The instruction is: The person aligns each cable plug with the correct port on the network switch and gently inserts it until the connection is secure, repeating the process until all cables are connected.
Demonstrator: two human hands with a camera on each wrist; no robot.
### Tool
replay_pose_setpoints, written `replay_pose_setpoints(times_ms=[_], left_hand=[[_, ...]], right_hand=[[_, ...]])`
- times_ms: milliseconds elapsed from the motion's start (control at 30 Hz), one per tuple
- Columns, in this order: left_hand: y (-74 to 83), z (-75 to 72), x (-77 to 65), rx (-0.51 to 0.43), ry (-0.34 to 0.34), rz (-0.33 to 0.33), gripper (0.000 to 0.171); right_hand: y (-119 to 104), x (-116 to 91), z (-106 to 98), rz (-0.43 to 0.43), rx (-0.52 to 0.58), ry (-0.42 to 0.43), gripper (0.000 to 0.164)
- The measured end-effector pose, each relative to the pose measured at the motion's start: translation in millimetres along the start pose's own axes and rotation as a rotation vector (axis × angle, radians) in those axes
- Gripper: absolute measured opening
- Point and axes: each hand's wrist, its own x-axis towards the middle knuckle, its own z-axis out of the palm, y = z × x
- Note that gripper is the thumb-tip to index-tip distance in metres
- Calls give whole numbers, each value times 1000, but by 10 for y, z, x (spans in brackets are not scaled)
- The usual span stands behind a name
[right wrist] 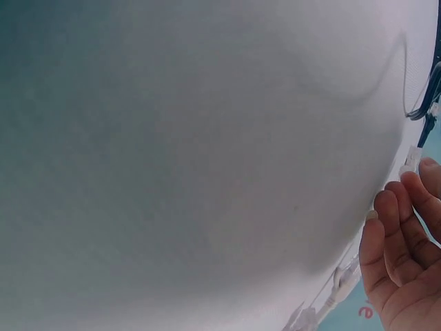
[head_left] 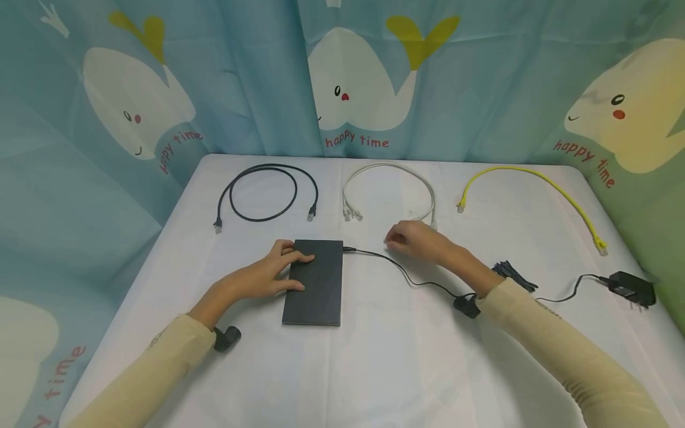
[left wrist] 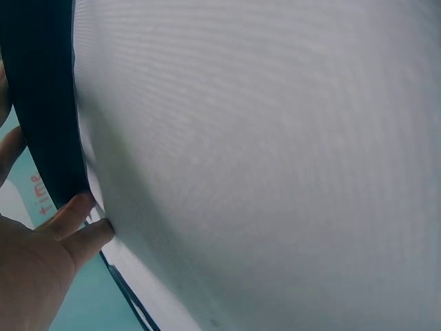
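A flat black rectangular box (head_left: 319, 285) with a thin black cord (head_left: 407, 273) plugged in near its far right corner lies in the head view. My left hand (head_left: 267, 273) grips its left far corner, with thumb and a finger on top and other fingers at the edge. The left wrist view shows fingers (left wrist: 86, 238) at the box's edge. My right hand (head_left: 420, 241) hovers to the right of the box, near the white cable (head_left: 430, 196). Its fingers are loosely curled, and I see nothing held between them.
Along the back lie a coiled black network cable (head_left: 296, 190), the white cable and a yellow cable (head_left: 556, 184). A black power adapter (head_left: 631, 289) and a bundled cord (head_left: 514, 275) sit at the right. Printed curtains (head_left: 257, 89) border the table.
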Motion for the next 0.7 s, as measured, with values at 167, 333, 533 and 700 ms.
replay_pose_setpoints(times_ms=[167, 333, 533, 700], left_hand=[[1, -2, -1, 0, 1, 4, 58], [-1, 3, -3, 1, 3, 3, 58], [1, 5, -5, 1, 4, 3, 58], [0, 2, -3, 6, 4, 0, 59]], right_hand=[[20, -31, -15, -19, 1, 24, 13], [47, -63, -50, -22, 9, 49, 14], [64, -98, -99, -21, -20, 49, 15], [86, -131, -126, -6, -22, 40, 16]])
